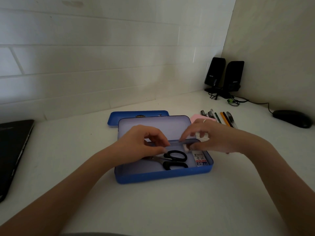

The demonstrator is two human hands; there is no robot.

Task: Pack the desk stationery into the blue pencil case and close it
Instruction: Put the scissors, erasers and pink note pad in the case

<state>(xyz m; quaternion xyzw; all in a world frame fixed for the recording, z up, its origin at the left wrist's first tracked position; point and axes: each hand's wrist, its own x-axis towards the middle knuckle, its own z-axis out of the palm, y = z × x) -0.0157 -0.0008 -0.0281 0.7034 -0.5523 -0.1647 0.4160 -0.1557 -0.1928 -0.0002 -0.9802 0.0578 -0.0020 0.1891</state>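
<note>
The blue pencil case point(163, 177) lies open in the middle of the desk, its lid point(138, 115) flat behind it. A lavender inner tray point(153, 126) stands tilted up over the base. Black-handled scissors point(172, 160) and a small 2B box point(201, 160) lie in the base. My left hand point(143, 142) pinches the tray's lower edge. My right hand point(214, 138) holds a white eraser point(203, 136) at the case's right end, one fingertip touching the tray edge. Another white eraser point(186, 148) sits just under that hand. Several pens point(219, 117) and a pink note pad point(196, 118) lie behind the right hand.
A closed black laptop point(13, 150) lies at the left edge. Two black speakers point(223, 75) with cables stand in the back right corner. A black mouse point(292, 118) rests at the far right. The tiled wall is close behind the case.
</note>
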